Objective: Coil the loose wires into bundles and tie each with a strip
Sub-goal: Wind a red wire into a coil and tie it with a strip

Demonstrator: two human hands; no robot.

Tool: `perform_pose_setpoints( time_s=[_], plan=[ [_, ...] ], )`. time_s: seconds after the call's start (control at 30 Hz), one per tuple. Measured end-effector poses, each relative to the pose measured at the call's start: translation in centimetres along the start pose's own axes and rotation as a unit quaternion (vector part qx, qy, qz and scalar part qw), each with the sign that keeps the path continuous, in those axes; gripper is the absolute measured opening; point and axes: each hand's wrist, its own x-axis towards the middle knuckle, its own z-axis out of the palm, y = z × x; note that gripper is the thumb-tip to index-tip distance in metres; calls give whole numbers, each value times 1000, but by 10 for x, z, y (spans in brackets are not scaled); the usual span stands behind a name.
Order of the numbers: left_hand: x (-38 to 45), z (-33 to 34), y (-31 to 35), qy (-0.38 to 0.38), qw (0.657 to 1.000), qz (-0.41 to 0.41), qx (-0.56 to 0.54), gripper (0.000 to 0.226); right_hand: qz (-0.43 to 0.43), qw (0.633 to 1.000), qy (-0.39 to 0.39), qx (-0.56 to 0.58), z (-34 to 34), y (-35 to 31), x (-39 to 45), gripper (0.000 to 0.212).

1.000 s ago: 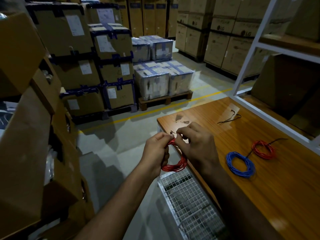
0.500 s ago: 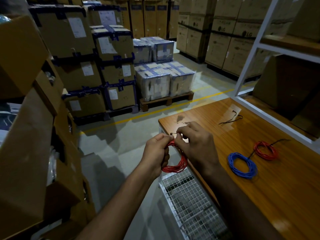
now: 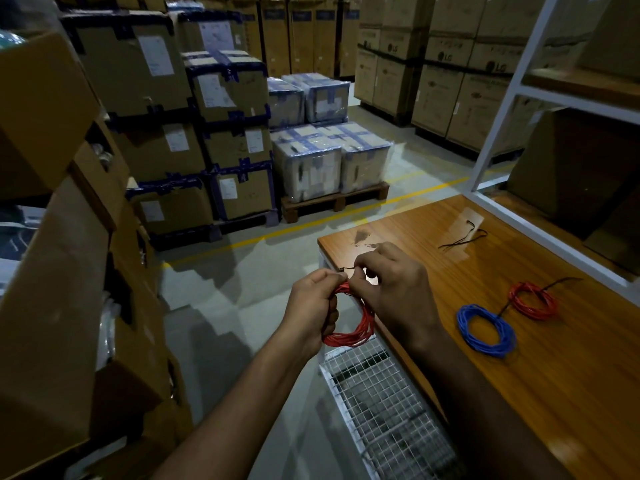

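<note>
The left hand (image 3: 313,306) grips the red coil (image 3: 356,327); the right hand (image 3: 391,289) pinches the dark strip (image 3: 347,269) at its top. Slackening either risks the coil unwinding off the table's (image 3: 519,375) near-left edge.

Bare table (image 3: 571,393) near blue coil (image 3: 485,332), red coil (image 3: 535,301); possibly loose strips (image 3: 462,239) beyond.

Glossy wood-grain tabletop (image 3: 554,375), white metal wire-mesh basket (image 3: 388,403), matt cardboard boxes (image 3: 138,64), plastic-wrapped cartons (image 3: 308,164)
</note>
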Motion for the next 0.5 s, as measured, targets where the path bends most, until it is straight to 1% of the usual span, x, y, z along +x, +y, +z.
perform_pose_setpoints(
  time_s=[0.1,0.33,0.5],
  plan=[
    [-1,1,-1,-1,1000,2,9,21,2,1000,-7,0,-1,0,0,3],
    [-2,1,-2,-8,1000,-17,-9,19,-12,1000,5,10,-4,0,-4,4],
    [-3,2,0,-2,1000,-8,1,17,-12,1000,5,15,-4,3,-5,4]
  ],
)
